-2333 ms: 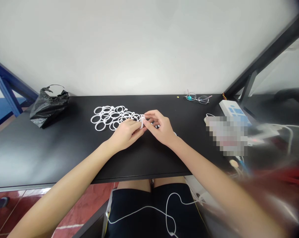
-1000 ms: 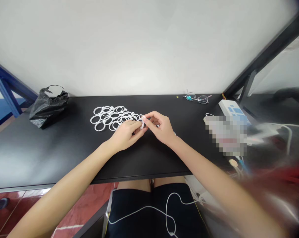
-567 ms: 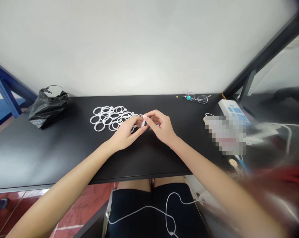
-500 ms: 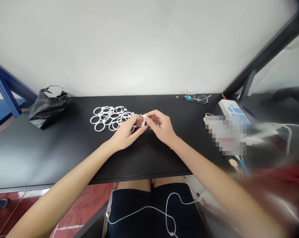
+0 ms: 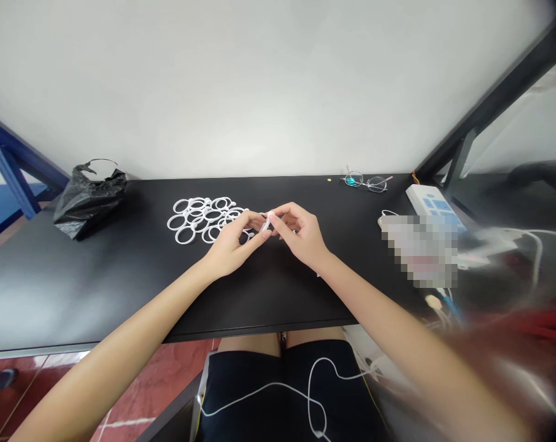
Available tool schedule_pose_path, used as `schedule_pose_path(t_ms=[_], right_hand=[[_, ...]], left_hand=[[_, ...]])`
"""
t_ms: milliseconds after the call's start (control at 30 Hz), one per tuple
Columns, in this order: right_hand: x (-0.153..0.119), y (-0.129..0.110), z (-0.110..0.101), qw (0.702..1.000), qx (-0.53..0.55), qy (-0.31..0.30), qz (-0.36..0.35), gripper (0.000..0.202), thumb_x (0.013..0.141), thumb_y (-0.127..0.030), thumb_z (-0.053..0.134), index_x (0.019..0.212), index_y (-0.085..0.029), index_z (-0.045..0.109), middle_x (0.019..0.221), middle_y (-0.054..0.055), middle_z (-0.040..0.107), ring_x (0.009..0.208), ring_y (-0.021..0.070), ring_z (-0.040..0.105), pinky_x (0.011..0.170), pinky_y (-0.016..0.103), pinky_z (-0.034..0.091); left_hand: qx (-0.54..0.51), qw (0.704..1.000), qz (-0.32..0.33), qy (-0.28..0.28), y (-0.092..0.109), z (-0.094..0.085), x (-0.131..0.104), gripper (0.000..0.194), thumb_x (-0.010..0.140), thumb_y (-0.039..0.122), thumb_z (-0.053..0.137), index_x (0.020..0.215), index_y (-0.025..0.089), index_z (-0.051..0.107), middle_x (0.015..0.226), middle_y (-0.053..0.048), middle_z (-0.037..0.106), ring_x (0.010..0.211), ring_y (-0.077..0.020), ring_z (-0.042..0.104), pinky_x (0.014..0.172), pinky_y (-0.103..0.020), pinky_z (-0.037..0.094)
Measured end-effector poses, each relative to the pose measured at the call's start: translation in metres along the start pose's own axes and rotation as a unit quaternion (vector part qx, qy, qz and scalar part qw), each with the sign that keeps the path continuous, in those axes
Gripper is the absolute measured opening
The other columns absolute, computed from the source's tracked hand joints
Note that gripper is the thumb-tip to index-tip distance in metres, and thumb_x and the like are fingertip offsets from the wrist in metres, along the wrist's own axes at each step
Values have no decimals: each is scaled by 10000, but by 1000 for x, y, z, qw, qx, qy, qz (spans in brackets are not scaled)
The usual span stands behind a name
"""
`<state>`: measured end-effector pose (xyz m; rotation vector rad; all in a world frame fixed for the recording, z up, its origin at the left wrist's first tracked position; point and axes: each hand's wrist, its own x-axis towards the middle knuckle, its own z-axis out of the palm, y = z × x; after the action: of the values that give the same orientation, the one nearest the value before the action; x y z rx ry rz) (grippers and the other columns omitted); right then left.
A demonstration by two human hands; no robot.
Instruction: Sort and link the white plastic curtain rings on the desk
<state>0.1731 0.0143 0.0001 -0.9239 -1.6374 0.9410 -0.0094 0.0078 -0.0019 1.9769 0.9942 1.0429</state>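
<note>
Both hands meet above the black table, pinching a small white ring (image 5: 266, 224) seen nearly edge-on. My left hand (image 5: 232, 245) grips its left side between thumb and fingers. My right hand (image 5: 302, 236) has thumb and forefinger pressed together at the ring's top. Just left of the hands lies a spread of several white rings (image 5: 186, 234), overlapping one another, with small knobs on their edges. My left fingers hide part of that spread. Small white bits show beside and below my right hand.
A crumpled black plastic bag (image 5: 90, 199) rests at the back left of the table (image 5: 135, 294). Round glasses (image 5: 365, 182) lie at the back right. Further right are a white-and-blue box (image 5: 432, 205), a blurred-out item and white cables. A cable crosses my lap.
The white ring between my fingers has tilted a little. My left hand has shifted slightly; the rings on the table have stayed put.
</note>
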Motion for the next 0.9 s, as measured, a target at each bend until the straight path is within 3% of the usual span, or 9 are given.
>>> schedule_pose_path(t_ms=[333, 900], right_hand=[[0, -1, 0, 1000, -17, 8, 6, 303, 854, -500, 631, 889, -199, 621, 796, 17, 684, 632, 126, 630, 556, 246, 510], [0, -2, 1, 1000, -31, -2, -1, 279, 830, -474, 661, 861, -200, 617, 833, 19, 674, 629, 124, 614, 545, 249, 488]], left_hand=[[-26, 999, -21, 34, -3, -1, 1, 217, 919, 382, 567, 1028, 194, 570, 1015, -56, 625, 932, -174, 611, 880, -336, 487], [-30, 999, -22, 21, -1, -1, 1, 224, 918, 390, 569, 1026, 193, 575, 997, -53, 636, 924, -171, 613, 887, -339, 479]])
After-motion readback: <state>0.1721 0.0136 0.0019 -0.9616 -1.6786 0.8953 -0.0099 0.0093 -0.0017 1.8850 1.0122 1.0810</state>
